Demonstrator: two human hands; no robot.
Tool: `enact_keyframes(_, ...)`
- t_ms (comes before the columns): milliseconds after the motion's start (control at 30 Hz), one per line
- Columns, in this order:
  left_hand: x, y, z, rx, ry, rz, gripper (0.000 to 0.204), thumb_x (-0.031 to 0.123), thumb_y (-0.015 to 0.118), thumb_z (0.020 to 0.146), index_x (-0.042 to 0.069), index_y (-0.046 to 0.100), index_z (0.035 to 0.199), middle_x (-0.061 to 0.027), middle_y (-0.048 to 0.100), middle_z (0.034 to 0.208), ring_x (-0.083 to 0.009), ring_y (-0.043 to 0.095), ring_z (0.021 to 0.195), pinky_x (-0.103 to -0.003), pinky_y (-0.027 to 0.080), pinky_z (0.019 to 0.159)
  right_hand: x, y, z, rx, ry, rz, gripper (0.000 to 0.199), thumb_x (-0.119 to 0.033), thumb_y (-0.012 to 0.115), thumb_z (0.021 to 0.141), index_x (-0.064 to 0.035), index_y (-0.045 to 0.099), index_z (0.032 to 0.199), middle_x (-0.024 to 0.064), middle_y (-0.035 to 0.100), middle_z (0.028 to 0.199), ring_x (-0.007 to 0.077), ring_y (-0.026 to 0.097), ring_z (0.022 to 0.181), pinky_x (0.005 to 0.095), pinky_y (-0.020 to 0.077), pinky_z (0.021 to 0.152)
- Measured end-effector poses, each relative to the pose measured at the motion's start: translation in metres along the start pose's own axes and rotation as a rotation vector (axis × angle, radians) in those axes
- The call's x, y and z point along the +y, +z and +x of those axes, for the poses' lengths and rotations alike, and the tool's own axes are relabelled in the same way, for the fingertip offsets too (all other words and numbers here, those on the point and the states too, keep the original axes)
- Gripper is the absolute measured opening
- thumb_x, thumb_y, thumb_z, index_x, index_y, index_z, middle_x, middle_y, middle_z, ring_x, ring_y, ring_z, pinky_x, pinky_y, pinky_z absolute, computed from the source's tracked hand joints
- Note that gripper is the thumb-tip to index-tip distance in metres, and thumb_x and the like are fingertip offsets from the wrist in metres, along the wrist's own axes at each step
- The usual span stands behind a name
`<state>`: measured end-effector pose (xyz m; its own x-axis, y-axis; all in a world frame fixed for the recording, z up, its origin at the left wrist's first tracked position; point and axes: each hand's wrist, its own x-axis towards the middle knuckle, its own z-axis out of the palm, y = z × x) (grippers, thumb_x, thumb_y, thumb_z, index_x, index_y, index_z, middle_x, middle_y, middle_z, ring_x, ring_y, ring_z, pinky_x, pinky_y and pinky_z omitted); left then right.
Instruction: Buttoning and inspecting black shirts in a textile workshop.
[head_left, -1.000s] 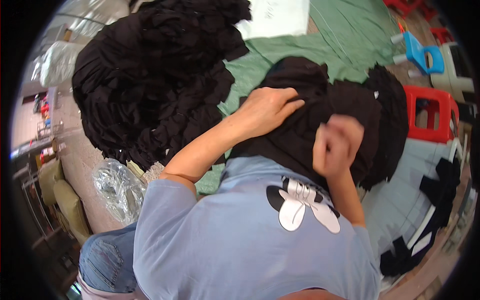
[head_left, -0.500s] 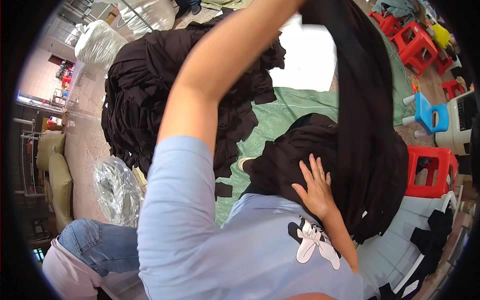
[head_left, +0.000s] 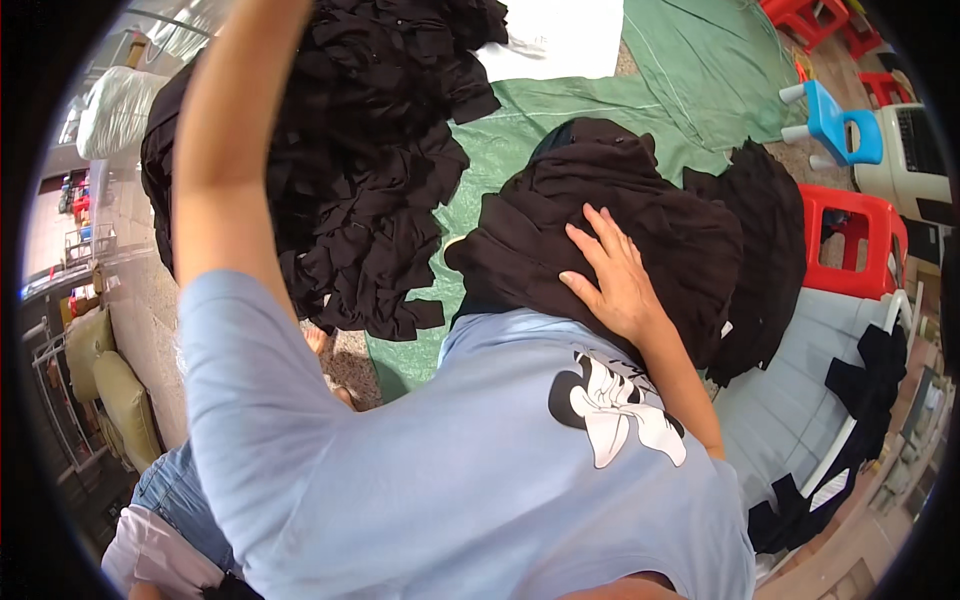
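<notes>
My right hand (head_left: 615, 275) rests flat, fingers spread, on a heap of black cloth (head_left: 590, 180) lying over my lap. Nothing is gripped in it. My left arm (head_left: 228, 150) stretches up across the head view, slightly blurred, and its hand is beyond the upper edge. Beside that arm rises a big pile of black garment pieces (head_left: 370, 140), with crumpled, overlapping edges. More black fabric (head_left: 765, 250) with a jagged edge lies just right of the lap heap.
A green sheet (head_left: 540, 110) covers the floor ahead, with a white sheet (head_left: 565, 40) at its far side. On the right stand a red stool (head_left: 810, 240), a blue chair (head_left: 828, 120) and a pale tiled surface (head_left: 770, 440). Someone in jeans (head_left: 185, 500) is at lower left.
My left arm has swung from the upper right to the upper left. The long black cloth hanging at the right is no longer raised there. My right hand stays on the heap.
</notes>
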<state>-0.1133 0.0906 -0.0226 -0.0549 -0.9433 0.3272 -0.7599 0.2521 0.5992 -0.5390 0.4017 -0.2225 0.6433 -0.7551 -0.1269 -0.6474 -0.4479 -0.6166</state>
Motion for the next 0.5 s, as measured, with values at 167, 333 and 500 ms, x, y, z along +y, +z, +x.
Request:
enact_keyframes(167, 0.046, 0.208, -0.194, -0.610, -0.038, -0.404, 0.031, 0.023, 0.072, 0.092, 0.003, 0.068, 0.115, -0.0067, 0.072, 0.099, -0.0175, 0.067, 0.093, -0.032, 0.052, 0.088, 0.026, -0.018, 0.016, 0.340, -0.052, 0.227, 0.021, -0.010, 0.070, 0.087, -0.0017, 0.068, 0.106, 0.0142, 0.067, 0.113, 0.0314, 0.066, 0.100, 0.0362, 0.0520, 0.086)
enact_keyframes(333, 0.093, 0.239, -0.286, -0.394, 0.143, -0.408, 0.020, 0.001, 0.069, 0.081, 0.001, 0.061, 0.099, -0.0127, 0.064, 0.089, -0.0256, 0.065, 0.082, -0.034, 0.052, 0.073, 0.043, -0.038, 0.039, 0.659, -0.025, 0.098, 0.041, 0.006, 0.069, 0.079, -0.0030, 0.062, 0.119, 0.0129, 0.061, 0.111, 0.0283, 0.064, 0.097, 0.0358, 0.0520, 0.085)
enact_keyframes(500, 0.126, 0.217, -0.333, -0.496, 0.384, -0.423, 0.018, -0.002, 0.064, 0.071, 0.001, 0.060, 0.089, -0.0137, 0.057, 0.085, -0.0354, 0.061, 0.081, -0.043, 0.051, 0.069, 0.059, -0.018, 0.044, 0.648, -0.111, 0.182, 0.032, -0.002, 0.063, 0.086, -0.0033, 0.062, 0.118, 0.0131, 0.061, 0.116, 0.0292, 0.063, 0.104, 0.0387, 0.0480, 0.093)
